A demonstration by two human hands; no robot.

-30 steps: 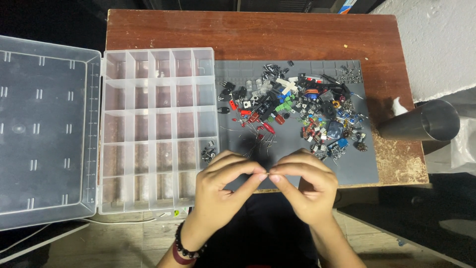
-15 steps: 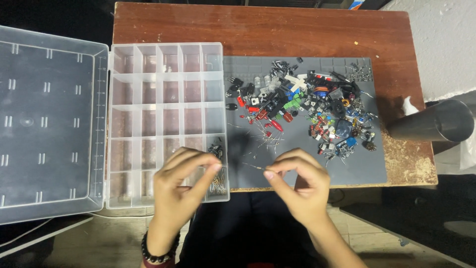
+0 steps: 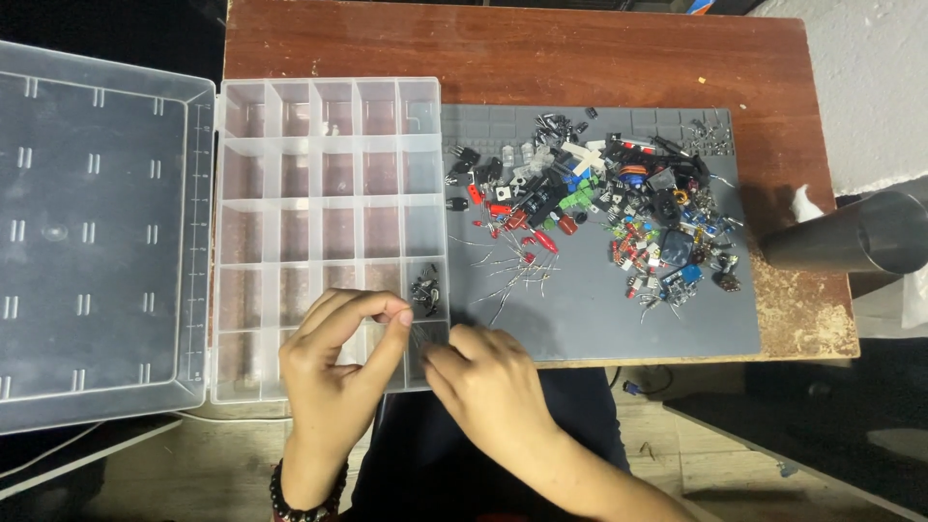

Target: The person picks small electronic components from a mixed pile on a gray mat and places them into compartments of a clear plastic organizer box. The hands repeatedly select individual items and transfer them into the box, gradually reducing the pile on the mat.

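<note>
Clear plastic compartment box (image 3: 329, 232) lies open beside the grey mat (image 3: 580, 309), keeping its bins near the loose components (image 3: 599, 208). Both hands meet over its near-right bin: left hand (image 3: 338, 362) pinched, right hand (image 3: 488, 387) curled; whether either grips anything, I cannot tell.

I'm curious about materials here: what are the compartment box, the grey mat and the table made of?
The compartment box looks like clear glossy plastic: the table shows through its walls. The grey mat seems to be matte rubber or silicone, with moulded trays along its top. The table looks like reddish varnished wood, worn pale at one corner.
</note>
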